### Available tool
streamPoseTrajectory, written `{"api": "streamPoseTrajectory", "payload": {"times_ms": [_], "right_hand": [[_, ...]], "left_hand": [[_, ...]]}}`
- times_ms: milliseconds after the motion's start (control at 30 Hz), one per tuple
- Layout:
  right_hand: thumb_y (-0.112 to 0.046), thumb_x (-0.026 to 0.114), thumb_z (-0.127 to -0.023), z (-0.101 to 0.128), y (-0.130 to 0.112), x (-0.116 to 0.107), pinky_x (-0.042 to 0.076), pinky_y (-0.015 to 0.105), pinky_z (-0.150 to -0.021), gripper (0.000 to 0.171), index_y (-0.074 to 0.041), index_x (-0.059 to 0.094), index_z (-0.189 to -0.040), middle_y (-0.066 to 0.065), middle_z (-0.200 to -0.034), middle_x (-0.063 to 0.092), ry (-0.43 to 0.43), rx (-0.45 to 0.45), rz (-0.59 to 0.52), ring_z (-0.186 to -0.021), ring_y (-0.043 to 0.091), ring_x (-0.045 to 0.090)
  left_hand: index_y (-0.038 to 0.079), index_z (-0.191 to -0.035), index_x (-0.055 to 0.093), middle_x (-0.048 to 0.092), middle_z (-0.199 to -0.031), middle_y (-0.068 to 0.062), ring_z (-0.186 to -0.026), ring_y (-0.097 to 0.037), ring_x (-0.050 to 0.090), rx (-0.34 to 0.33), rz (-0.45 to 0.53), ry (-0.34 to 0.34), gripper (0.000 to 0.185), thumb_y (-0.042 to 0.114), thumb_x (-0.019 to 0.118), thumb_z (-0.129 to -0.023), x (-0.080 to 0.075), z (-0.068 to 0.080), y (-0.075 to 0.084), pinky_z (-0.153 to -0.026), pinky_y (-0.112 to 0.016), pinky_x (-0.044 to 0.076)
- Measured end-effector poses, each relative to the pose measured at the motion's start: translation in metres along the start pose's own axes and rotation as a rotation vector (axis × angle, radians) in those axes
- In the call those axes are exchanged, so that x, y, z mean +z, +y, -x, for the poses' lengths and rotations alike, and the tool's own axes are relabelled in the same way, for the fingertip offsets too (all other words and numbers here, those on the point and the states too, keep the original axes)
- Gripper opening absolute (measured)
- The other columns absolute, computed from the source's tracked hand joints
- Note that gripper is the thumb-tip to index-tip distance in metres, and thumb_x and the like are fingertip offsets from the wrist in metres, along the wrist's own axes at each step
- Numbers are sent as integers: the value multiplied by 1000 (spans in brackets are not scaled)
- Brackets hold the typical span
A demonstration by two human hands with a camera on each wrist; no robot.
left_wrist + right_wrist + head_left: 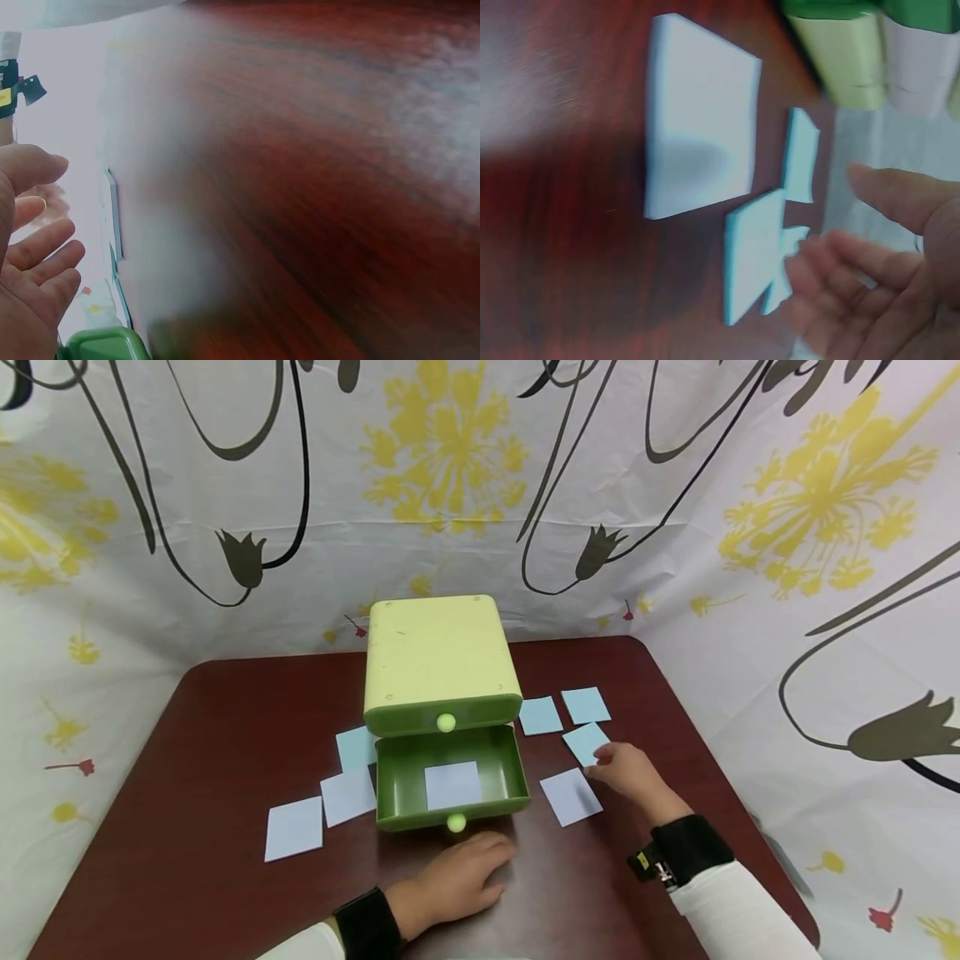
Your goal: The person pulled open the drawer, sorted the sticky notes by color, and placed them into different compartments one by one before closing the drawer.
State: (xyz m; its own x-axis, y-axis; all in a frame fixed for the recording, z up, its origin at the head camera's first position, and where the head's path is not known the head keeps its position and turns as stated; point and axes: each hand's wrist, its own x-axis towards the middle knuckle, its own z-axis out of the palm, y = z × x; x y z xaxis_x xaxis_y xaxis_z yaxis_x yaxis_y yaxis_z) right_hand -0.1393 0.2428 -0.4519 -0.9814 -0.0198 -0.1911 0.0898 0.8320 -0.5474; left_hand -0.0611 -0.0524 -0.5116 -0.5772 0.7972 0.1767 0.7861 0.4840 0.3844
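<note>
My right hand [628, 775] reaches over the right side of the table, fingertips at the edge of a light blue square paper pad [583, 742]. In the right wrist view the fingers are loosely bent and the thumb stands apart, with nothing between them. A pale lavender pad [567, 797] lies nearer me. My left hand [463, 878] rests palm down in front of a small drawer cabinet [442, 652], fingers relaxed and holding nothing. The cabinet's green lower drawer [401, 777] is pulled out, with a lavender pad [453, 786] inside.
Two more light blue pads [540, 716] lie right of the cabinet. To its left lie a light blue pad [354, 748] and two lavender pads [293, 829]. The upper drawer [408, 720] is pushed in. Patterned cloth [450, 560] hangs behind the dark red table [195, 793].
</note>
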Motion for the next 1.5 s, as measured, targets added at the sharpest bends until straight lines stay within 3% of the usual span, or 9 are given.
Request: {"api": "streamPoseTrajectory", "payload": {"times_ms": [133, 300, 433, 700, 1100, 1267, 1367, 1500], "right_hand": [[-35, 74, -83, 0, 0, 13, 52, 43, -67, 54, 12, 63, -108, 21, -98, 67, -44, 108, 167, -81, 29, 63], [-50, 79, -74, -3, -3, 33, 44, 36, -54, 58, 3, 68, -94, 11, -83, 65, -69, 230, 251, -67, 22, 55], [-50, 82, -70, -6, -4, 45, 40, 35, -50, 59, 3, 68, -89, 9, -73, 60, -52, 262, 279, -63, 23, 52], [-39, 85, -71, -10, -10, 51, 46, 38, -53, 55, 6, 67, -97, 14, -83, 65, -58, 274, 280, -66, 24, 56], [-33, 87, -69, -9, -8, 53, 46, 35, -54, 52, 8, 68, -93, 14, -81, 64, -33, 261, 207, -66, 24, 55], [-27, 87, -70, -10, -2, 55, 48, 37, -60, 60, 14, 57, -104, 17, -87, 62, -12, 235, 152, -72, 25, 57], [-16, 84, -73, -9, 1, 53, 45, 34, -59, 47, 9, 51, -94, 15, -80, 55, 23, 180, 43, -70, 24, 52], [-2, 77, -77, -3, 2, 46, 33, 30, -55, 33, 0, 44, -80, 8, -72, 40, 38, 107, -180, -64, 21, 38]], "left_hand": [[9, -127, 59, 58, -126, -2, -120, -17, 53, 4, -1, -8, 42, 18, 70, -87, 0, -4, 1, -99, -26, 45], [10, -127, 60, 58, -126, -2, -121, -17, 53, -19, 1, -24, 42, 18, 70, -87, -3, -6, 3, -100, -27, 45], [11, -128, 59, 57, -128, -1, -122, -16, 52, -53, 22, -48, 42, 17, 69, -88, -4, -7, 4, -101, -26, 44], [12, -129, 59, 57, -129, -1, -124, -17, 51, -74, 9, -46, 42, 17, 69, -88, -9, -5, 4, -102, -27, 43], [12, -127, 61, 57, -128, -2, -123, -17, 51, -90, 10, -16, 41, 15, 69, -87, -10, -1, 3, -100, -27, 45], [11, -126, 61, 58, -127, -2, -122, -17, 52, -103, 1, -1, 40, 15, 69, -86, -10, 2, 3, -99, -27, 45], [10, -125, 62, 58, -127, -3, -122, -17, 52, -112, -7, 10, 40, 16, 69, -86, -10, 3, 3, -99, -27, 45], [10, -125, 62, 58, -127, -4, -121, -17, 53, -127, 0, 14, 40, 16, 69, -86, -13, 5, 2, -97, -27, 47]]}}
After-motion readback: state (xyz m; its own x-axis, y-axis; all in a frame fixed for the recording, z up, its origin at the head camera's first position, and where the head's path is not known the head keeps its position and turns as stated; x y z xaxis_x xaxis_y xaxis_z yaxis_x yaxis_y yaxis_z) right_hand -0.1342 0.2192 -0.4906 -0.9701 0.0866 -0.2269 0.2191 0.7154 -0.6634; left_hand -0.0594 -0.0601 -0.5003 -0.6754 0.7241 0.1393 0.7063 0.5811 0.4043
